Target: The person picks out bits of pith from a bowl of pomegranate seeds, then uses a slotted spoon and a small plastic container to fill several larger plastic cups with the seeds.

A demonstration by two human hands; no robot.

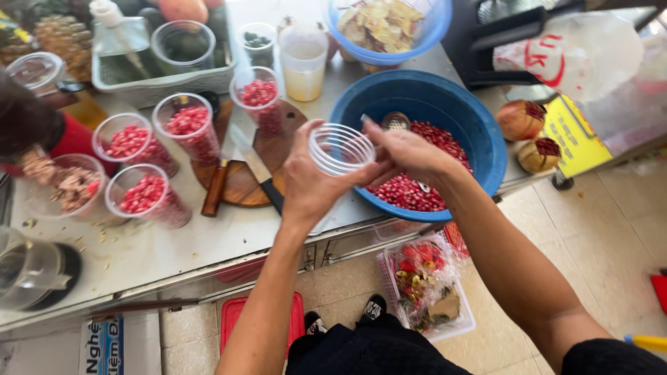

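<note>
metal scoop (396, 121) half hidden behind right hand (406, 154), cup (340, 148) between fingers (381, 171)

2 hands (361, 167) — empty plastic cup (340, 148)

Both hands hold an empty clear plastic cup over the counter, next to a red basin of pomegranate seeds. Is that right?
Not quite: the basin is blue, not red, as the head view shows. The rest stands: the left hand and right hand hold an empty clear plastic cup beside the pomegranate seeds.

Red seeds, blue bowls, clear cups.
Deep red pomegranate seeds (417, 191) fill a bright blue bowl (479, 132); the clear plastic cup (340, 149) is colourless.
</note>
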